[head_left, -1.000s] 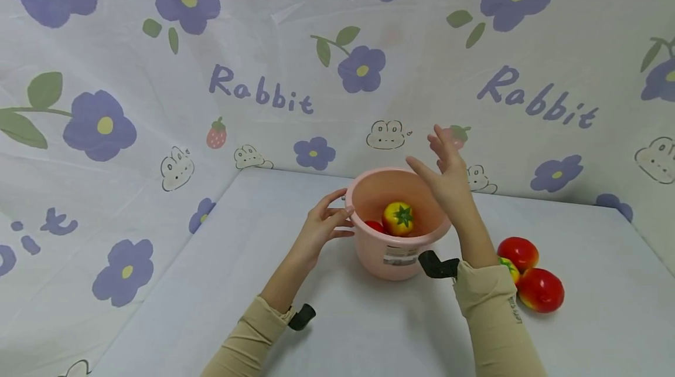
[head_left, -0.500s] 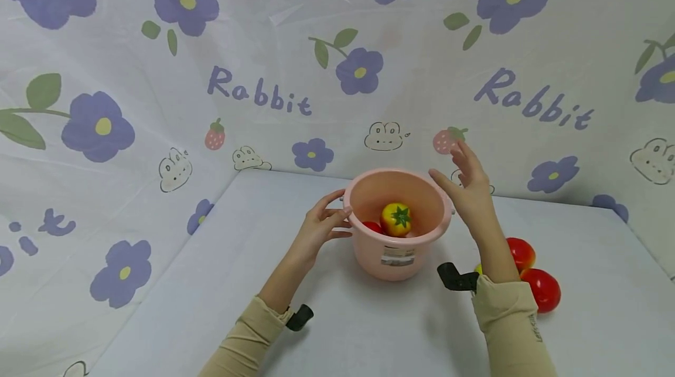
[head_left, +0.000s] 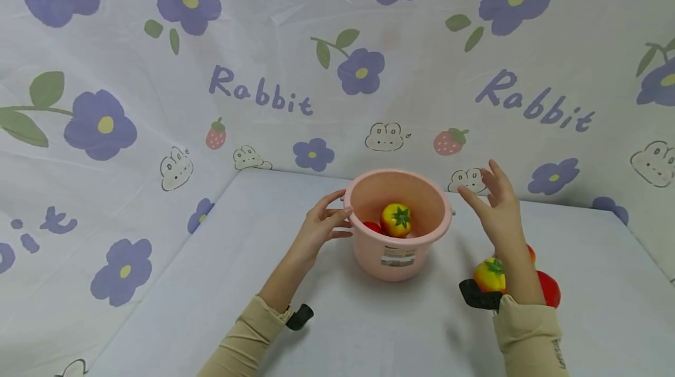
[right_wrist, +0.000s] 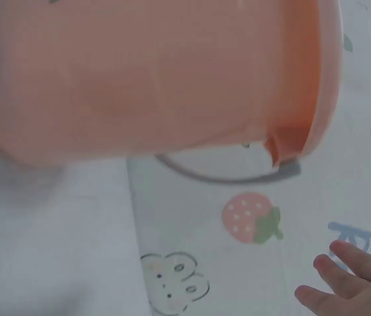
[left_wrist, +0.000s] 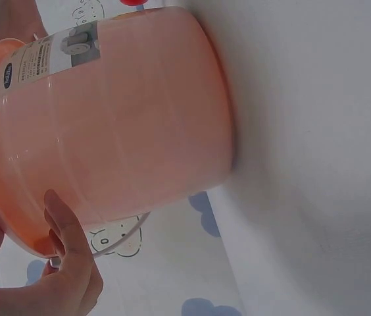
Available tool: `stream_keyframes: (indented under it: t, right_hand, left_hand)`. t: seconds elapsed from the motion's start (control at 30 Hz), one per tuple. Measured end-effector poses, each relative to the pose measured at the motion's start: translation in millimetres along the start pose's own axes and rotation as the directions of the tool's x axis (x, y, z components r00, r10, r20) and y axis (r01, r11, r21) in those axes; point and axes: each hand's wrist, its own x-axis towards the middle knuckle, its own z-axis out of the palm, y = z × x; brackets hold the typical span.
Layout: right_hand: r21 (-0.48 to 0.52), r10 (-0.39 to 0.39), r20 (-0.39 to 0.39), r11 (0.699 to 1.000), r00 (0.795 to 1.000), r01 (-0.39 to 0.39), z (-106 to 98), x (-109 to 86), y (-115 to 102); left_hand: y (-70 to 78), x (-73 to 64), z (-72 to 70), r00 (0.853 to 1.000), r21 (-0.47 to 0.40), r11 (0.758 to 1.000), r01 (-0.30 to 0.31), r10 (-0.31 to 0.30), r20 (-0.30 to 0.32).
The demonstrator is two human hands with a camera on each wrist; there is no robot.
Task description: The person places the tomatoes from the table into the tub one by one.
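Observation:
A pink bucket (head_left: pixel 392 260) stands upright on the table. My left hand (head_left: pixel 319 227) grips its rim at the left, thumb on the rim and fingers against the outer wall, as the left wrist view also shows. Inside the bucket lie a yellow tomato-like fruit (head_left: pixel 396 220) with a green star-shaped top and a red fruit (head_left: pixel 372 227), partly hidden by the rim. My right hand (head_left: pixel 498 210) is raised to the right of the bucket, fingers spread and nothing in them. Beneath its wrist sit another yellow fruit (head_left: pixel 487 274) and a red fruit (head_left: pixel 549 289), partly covered by the forearm.
Another red fruit (head_left: pixel 531 253) peeks out behind the right forearm. A thin bucket handle (right_wrist: pixel 225 179) hangs down at the far side. Behind the white table (head_left: pixel 211 283) rises a cloth backdrop (head_left: pixel 253 31) with purple flowers and rabbits.
My right hand has moved from above the bucket to the right and down, toward the fruits beside it. The left hand keeps its place on the rim.

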Motion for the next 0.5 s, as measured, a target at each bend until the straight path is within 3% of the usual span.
stream_keyframes:
  t: [0.5]
  right_hand:
    - [-0.062, 0.19, -0.069, 0.979, 0.979, -0.194, -32, -18.5, 44]
  left_hand:
    - [-0.3, 0.1, -0.3, 1.0, 0.009, 1.0, 0.003, -0.003, -0.008]
